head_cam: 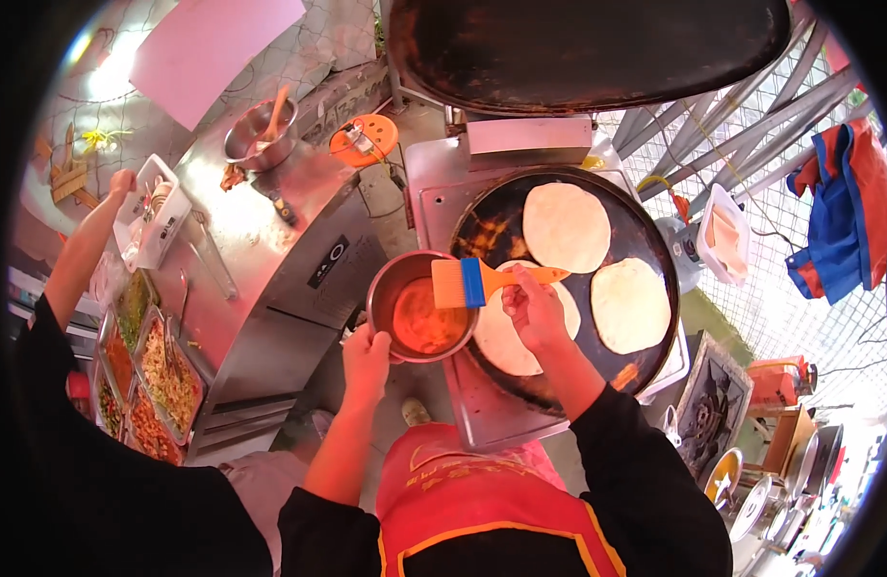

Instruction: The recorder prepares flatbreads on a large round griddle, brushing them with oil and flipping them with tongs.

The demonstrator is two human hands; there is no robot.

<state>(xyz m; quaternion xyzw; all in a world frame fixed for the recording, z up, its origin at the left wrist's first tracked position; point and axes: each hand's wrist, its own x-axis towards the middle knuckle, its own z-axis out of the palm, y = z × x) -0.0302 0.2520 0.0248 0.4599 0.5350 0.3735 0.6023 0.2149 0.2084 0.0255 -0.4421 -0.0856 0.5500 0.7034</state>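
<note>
My left hand (pixel 366 358) grips the rim of a metal bowl (pixel 375 292) that holds reddish oil or sauce (pixel 423 324). My right hand (pixel 536 310) holds a pastry brush (pixel 472 283) with an orange handle, a blue band and pale bristles. The bristles hang over the bowl's right side; I cannot tell whether they touch the liquid. Under my right hand, one flatbread (pixel 497 335) lies partly hidden on a round black griddle (pixel 580 288). Two more flatbreads, an upper one (pixel 566 227) and a right one (pixel 631 306), lie on the same griddle.
A raised dark griddle lid (pixel 588 50) stands behind. On the left, a co-worker's hand (pixel 123 180) reaches to a white bin (pixel 171 216) on a steel counter (pixel 249 245). Trays of chopped food (pixel 171 375) sit nearby. A gas burner (pixel 707 393) stands at right.
</note>
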